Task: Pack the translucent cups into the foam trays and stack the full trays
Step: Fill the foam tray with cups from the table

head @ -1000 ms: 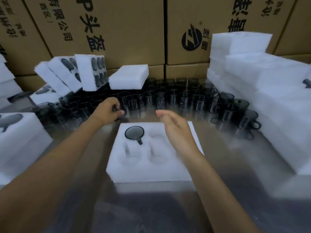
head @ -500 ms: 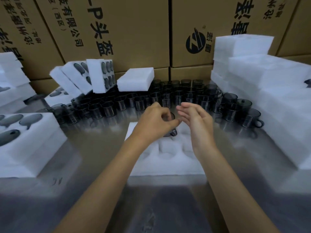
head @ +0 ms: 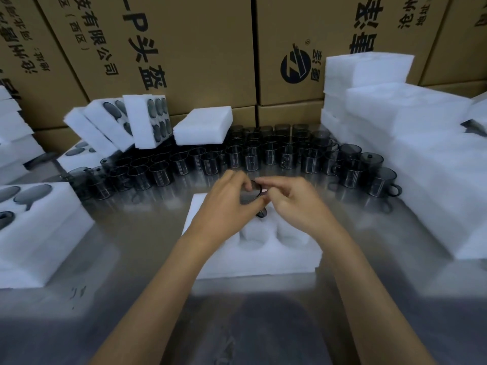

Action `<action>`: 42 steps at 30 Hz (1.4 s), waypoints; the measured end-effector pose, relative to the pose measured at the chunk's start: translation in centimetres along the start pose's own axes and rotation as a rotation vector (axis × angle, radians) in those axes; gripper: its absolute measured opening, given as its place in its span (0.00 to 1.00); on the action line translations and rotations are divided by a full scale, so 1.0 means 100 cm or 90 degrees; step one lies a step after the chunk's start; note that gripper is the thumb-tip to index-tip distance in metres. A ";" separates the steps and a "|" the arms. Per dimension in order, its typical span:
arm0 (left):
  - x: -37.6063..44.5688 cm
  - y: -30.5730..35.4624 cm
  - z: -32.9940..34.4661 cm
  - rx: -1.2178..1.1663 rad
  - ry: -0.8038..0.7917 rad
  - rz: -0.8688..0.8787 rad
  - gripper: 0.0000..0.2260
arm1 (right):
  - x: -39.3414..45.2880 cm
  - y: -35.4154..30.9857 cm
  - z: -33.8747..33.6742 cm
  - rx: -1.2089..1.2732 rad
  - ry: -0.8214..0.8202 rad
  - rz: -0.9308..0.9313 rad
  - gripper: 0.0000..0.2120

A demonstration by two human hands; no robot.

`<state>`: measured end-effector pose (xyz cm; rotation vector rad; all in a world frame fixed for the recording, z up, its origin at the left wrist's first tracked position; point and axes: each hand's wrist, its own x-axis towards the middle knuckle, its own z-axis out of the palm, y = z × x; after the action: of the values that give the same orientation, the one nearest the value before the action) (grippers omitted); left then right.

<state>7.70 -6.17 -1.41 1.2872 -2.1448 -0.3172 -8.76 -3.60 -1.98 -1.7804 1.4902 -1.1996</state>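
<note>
Both hands over white foam tray (head: 253, 259) on shiny metal worktop (head: 147, 233). Left hand (head: 226, 204) fingers curled round dark see-through plastic cup (head: 251, 194); right hand (head: 292, 204) fingers pinch its rim. Near holes empty. Filled tray (head: 50, 233) at left. Many loose cups (head: 263, 154) left w/ lots to pack.

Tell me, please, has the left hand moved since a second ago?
Yes. The left hand has come right from the cup rows to above the foam tray, gripping a cup.

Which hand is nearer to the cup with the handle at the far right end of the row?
Right. The right hand is over the foam tray, closer to that cup; the left hand lies farther left.
</note>
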 end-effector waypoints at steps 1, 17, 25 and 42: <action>-0.008 -0.001 -0.004 -0.013 0.008 0.003 0.14 | -0.001 0.001 -0.002 -0.034 -0.010 -0.001 0.20; -0.038 -0.021 -0.013 0.144 -0.216 0.084 0.24 | 0.000 0.015 0.003 -0.286 -0.059 0.037 0.18; -0.042 -0.020 -0.014 0.152 -0.229 0.073 0.24 | -0.003 0.016 0.003 -0.236 -0.084 0.054 0.18; 0.116 -0.088 -0.033 0.129 -0.130 -0.335 0.21 | 0.008 0.058 -0.001 0.305 0.257 0.234 0.08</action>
<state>12.03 -20.20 1.28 2.0132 -2.0051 -0.4697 -11.65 -5.83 -6.51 -0.9420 1.4892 -1.6080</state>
